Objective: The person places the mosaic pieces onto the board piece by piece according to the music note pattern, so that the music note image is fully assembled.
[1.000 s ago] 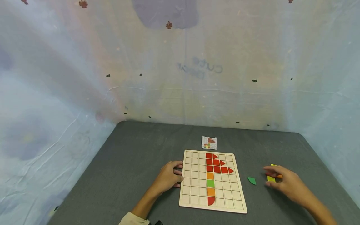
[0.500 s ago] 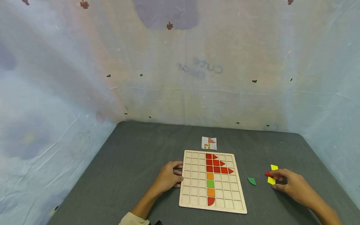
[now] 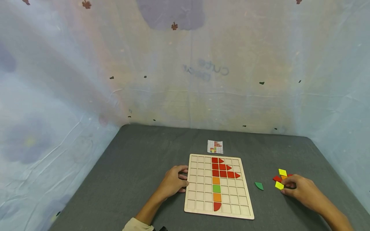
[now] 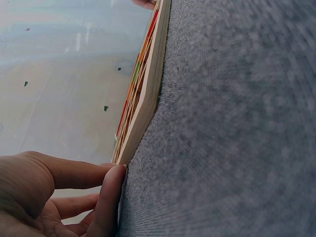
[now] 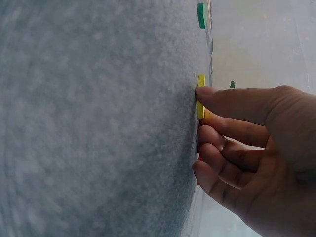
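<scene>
A square wooden grid board (image 3: 199,199) lies on the table, with red, orange and green tiles set in some of its cells. At its left edge, the fingers of my left hand (image 3: 172,182) hold the rim; the left wrist view has the thumb and a fingertip at the board's edge (image 4: 143,106). To the right of the board, my right hand (image 3: 303,191) pinches a yellow tile (image 3: 279,185) at its right end, the thumb (image 5: 237,101) overlapping that tile in the right wrist view. A red tile (image 3: 277,179) and an orange tile (image 3: 284,177) lie just behind, partly hidden by the fingers.
Another yellow tile (image 3: 282,172) lies at the back of the loose group. A green quarter-circle tile (image 3: 259,186) lies between board and group. Behind the board is a small printed pattern card (image 3: 215,147). A pale patterned sheet (image 3: 185,96) hangs around the dark grey table (image 3: 156,150).
My right hand first drew back to the right, uncovering the red and yellow tiles, then shifted slightly, bringing the orange tile into sight. The left hand and board have stayed still.
</scene>
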`<state>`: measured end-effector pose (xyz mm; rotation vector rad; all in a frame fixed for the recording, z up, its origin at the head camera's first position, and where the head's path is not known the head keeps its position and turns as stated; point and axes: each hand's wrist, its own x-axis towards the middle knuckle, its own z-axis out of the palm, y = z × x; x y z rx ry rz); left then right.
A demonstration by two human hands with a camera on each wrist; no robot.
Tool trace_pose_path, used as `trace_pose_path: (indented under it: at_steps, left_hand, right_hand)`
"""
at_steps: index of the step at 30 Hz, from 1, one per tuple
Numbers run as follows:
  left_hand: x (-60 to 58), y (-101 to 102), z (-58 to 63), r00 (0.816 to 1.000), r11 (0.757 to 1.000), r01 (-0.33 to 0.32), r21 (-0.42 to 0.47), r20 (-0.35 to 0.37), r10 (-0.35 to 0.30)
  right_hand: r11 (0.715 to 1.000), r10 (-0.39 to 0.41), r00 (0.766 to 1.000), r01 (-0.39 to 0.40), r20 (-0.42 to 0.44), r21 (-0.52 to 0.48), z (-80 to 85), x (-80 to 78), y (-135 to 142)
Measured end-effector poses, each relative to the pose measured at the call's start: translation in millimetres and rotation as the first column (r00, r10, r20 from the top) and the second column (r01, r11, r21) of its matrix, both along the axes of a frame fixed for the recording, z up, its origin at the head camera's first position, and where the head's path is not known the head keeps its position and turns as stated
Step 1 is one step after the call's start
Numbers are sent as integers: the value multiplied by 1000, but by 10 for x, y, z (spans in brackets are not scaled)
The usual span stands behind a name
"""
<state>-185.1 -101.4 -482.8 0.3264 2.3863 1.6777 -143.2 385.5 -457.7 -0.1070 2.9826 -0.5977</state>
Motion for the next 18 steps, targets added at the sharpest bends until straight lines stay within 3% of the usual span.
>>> trace_pose_path:
  at_steps: [9,18]
  left_hand:
    - [-3,5,-1,1000,1000,1,-6,0,-1]
    - [4,2,6,1000,1000,-2,11,5,2]
  right_hand:
    - [1000,16,999,-17,-47,-25,-3,52,-36]
    - [997,26,993,-34,-112,-71,54,83,-271]
